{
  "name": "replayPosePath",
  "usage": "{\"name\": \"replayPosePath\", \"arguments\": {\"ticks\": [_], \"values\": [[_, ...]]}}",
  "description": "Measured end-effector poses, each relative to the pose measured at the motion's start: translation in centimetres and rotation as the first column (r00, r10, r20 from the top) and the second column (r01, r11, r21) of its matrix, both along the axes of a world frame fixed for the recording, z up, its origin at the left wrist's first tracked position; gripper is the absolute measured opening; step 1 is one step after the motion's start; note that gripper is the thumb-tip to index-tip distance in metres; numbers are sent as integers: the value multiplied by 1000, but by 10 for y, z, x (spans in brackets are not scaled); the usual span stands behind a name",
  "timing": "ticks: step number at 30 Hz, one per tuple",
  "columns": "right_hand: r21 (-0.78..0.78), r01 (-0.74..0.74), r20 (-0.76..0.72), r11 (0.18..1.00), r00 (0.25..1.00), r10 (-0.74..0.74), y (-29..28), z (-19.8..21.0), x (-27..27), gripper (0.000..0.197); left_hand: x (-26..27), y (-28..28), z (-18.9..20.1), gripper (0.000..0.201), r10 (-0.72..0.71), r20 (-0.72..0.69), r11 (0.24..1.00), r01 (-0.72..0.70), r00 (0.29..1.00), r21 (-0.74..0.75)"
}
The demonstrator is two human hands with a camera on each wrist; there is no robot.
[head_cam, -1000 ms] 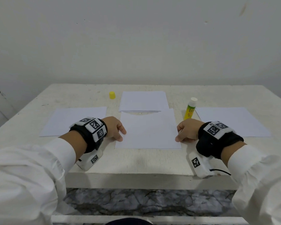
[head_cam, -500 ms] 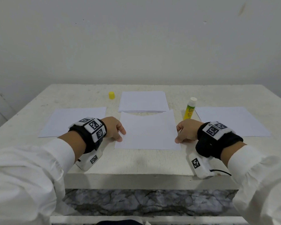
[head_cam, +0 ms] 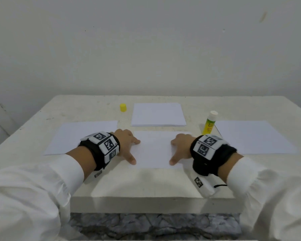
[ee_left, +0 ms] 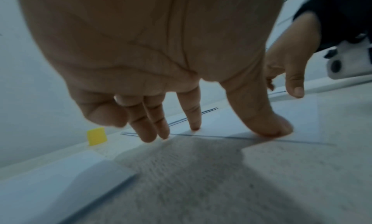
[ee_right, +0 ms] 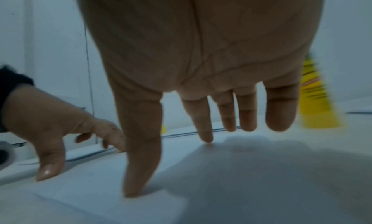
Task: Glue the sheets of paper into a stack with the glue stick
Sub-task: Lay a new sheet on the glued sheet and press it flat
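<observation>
Nearest, both hands rest spread on the middle sheet (head_cam: 155, 150), which lies flat on the white surface (head_cam: 146, 185) just in from its near edge. The left hand (head_cam: 127, 145) has its fingers extended and holds nothing; its thumb (ee_left: 267, 125) presses at the sheet's left edge, and the other fingertips come down at or just off that edge. The right hand (head_cam: 180, 146) mirrors it, fingers straight, thumb (ee_right: 141, 171) down on the paper near its near right corner, nothing gripped. Placed this way, the hands seem meant to pin the sheet square and keep it from sliding, likely before glue goes on.

To either side lies a single loose sheet, one on the left (head_cam: 82, 136) and one on the right (head_cam: 254, 136), probably laid out within reach for adding to the stack. The glue stick (head_cam: 209, 122) stands upright just beyond the right hand, uncapped with its white tip showing, handy for that hand. Farther off, centred, is a small pile of paper (head_cam: 157, 114), and to its left the yellow cap (head_cam: 123, 107) stands apart.

The wrist cameras cover part of the left sheet and the middle sheet's right edge. Both wrist views are blurred. Whether any glue is already on the paper cannot be told, nor how many sheets the far pile holds.
</observation>
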State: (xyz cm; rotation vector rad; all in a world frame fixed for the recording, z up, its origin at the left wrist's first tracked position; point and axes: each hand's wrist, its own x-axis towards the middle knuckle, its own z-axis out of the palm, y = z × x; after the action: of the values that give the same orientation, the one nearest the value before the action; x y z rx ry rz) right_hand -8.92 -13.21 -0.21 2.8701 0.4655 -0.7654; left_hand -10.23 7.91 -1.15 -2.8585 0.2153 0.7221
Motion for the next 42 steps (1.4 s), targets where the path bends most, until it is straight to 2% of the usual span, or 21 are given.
{"name": "replayPosePath", "arguments": {"ticks": [4, 7, 11, 19, 23, 27, 29, 34, 36, 39, 42], "values": [[49, -101, -50, 994, 993, 103, 63, -13, 15, 95, 5, 0, -1, 102, -84, -47, 995, 86, 995, 44], [22, -163, -49, 986, 985, 163, 96, -18, 20, 114, 12, 2, -6, 112, -110, -53, 993, 112, 993, 45], [-22, -141, -69, 990, 988, 139, 77, -15, 24, 126, 19, 8, -15, 121, -93, -69, 994, 97, 993, 56], [-47, 3, -107, 999, 994, -8, -31, 5, 20, 120, 26, 8, -12, 124, -91, -111, 992, 100, 990, 77], [-95, 2, -88, 995, 996, -10, -31, 3, 24, 119, 26, -9, -7, 125, -86, -81, 993, 92, 993, 79], [-173, 7, -85, 985, 996, -22, -22, -4, 34, 125, 31, -53, -10, 134, -67, -89, 997, 69, 994, 17], [-183, 10, -89, 983, 996, -26, -20, -6, 37, 121, 36, -80, -15, 140, -62, -78, 998, 61, 995, -7], [-244, 14, -77, 970, 996, -34, -17, -8, 37, 122, 40, -124, -22, 141, -116, -42, 993, 114, 992, -36], [-223, 14, -76, 975, 997, -32, -19, -10, 37, 123, 40, -123, -24, 142, -83, -43, 997, 83, 996, -9], [-153, 4, -82, 988, 997, -16, -24, -9, 38, 119, 35, -103, -22, 146, 47, -32, 998, -46, 998, 34], [-118, -13, -91, 993, 996, 2, -28, -9, 38, 114, 29, -72, -14, 136, 121, -17, 992, -121, 992, 48]]}}
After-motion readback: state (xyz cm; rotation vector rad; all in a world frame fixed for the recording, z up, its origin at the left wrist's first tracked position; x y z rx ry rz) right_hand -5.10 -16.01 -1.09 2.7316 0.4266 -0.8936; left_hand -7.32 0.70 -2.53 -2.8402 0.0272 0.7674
